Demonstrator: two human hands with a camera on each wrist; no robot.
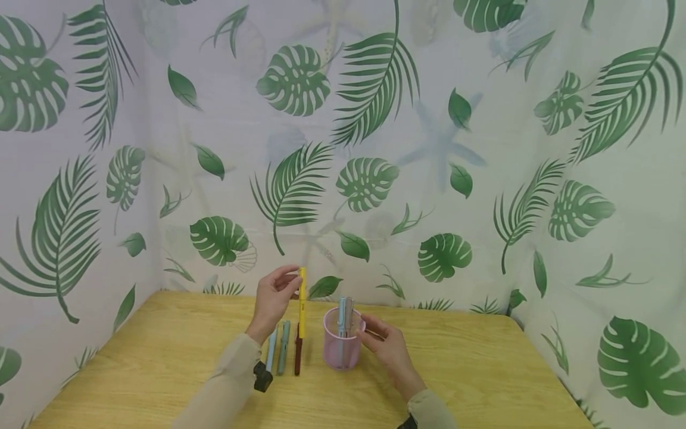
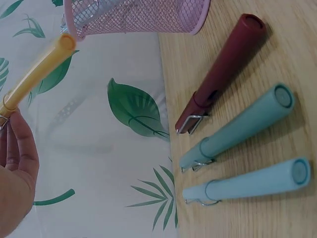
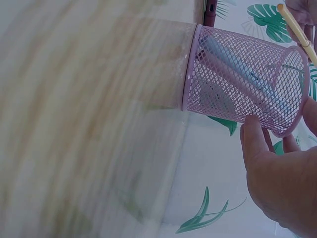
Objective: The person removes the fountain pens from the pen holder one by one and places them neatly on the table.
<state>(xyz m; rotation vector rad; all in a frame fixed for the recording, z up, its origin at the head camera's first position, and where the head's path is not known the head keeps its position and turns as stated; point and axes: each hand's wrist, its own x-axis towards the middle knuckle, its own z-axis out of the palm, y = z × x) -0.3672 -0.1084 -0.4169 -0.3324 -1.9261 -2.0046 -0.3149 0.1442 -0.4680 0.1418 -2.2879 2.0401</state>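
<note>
In the head view my left hand [image 1: 274, 301] pinches a yellow pen [image 1: 302, 304] near its clip end. The pen hangs upright above the table, left of a pink mesh pen holder [image 1: 333, 351]. My right hand [image 1: 393, 354] holds the holder's right side near the rim, thumb and fingers against the mesh, as the right wrist view also shows. Inside the holder stand a light blue pen [image 1: 342, 316] and a grey pen [image 1: 349, 314]. On the table lie a dark red pen [image 2: 223, 69], a green pen [image 2: 242, 126] and a light blue pen [image 2: 252, 181], side by side.
The wood-grain table [image 1: 471, 369] reaches back to a wall covering [image 1: 375, 238] with green leaf prints, which also runs along both sides. A black wrist device [image 1: 262, 377] sits at my left cuff.
</note>
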